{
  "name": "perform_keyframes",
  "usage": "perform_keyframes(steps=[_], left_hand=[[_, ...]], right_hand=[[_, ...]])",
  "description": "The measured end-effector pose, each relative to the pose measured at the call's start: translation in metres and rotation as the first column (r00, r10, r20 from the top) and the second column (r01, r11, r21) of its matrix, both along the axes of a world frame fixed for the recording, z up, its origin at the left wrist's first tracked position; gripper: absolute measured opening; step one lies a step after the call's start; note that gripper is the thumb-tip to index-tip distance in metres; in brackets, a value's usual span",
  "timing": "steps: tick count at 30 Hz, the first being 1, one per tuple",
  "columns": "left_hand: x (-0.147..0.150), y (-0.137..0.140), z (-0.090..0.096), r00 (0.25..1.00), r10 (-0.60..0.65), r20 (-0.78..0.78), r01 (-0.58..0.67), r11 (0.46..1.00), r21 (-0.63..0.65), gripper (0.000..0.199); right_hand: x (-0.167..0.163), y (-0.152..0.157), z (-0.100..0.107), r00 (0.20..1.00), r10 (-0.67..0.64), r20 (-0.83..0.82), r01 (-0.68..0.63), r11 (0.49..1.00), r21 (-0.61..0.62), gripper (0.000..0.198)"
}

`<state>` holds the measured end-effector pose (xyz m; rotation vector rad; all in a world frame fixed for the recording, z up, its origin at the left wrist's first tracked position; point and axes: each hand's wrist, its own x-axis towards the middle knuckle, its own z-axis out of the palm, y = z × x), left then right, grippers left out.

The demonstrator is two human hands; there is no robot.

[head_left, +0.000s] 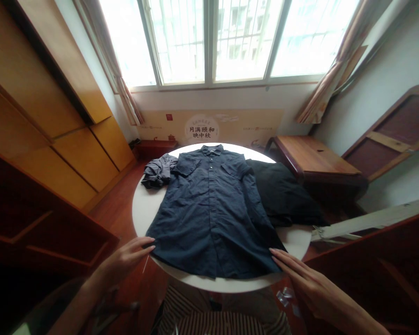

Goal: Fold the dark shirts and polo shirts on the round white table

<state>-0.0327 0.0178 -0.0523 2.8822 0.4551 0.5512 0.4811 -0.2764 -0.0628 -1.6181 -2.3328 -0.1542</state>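
A dark navy button-up shirt [192, 218] lies front side up on a round white table [139, 209]. Its collar points toward the window and its hem toward me. Both sleeves look folded in over the upper chest. At the hem's left corner, my left hand [132, 253] pinches the cloth between thumb and fingers. My right hand [303, 277] has its fingers closed at the right corner of the hem, the thumb partly hidden. The fabric spreads flat between the two hands, with light wrinkles.
A crumpled grey garment [158, 170] lies left of the shirt, and black folded cloth [282, 193] lies to its right, reaching past the table edge. A wooden side table [321, 156] stands at the back right. Wooden cabinets [66, 153] line the left wall.
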Motion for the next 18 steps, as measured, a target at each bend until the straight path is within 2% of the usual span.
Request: perform_keyframes(steps=[3,10,14,18], left_hand=[[-0.007,0.008,0.004,0.999,-0.049,-0.013,0.049,0.999,0.023,0.045],[0.002,0.011,0.012,0.998,-0.067,-0.018,0.069,0.984,0.165,0.040],[0.013,0.011,0.015,0.997,-0.062,-0.041,0.071,0.958,0.277,0.037],[0.019,0.008,0.017,0.998,-0.066,-0.020,0.069,0.950,0.306,0.036]], right_hand=[[0.002,-0.005,0.002,0.997,0.014,0.074,-0.016,0.999,0.032,0.090],[0.000,0.013,0.006,0.988,0.115,0.099,-0.126,0.986,0.110,0.047],[-0.011,0.032,0.008,0.983,0.166,0.082,-0.179,0.965,0.191,0.040],[-0.019,0.041,0.014,0.984,0.169,0.050,-0.176,0.955,0.237,0.042]])
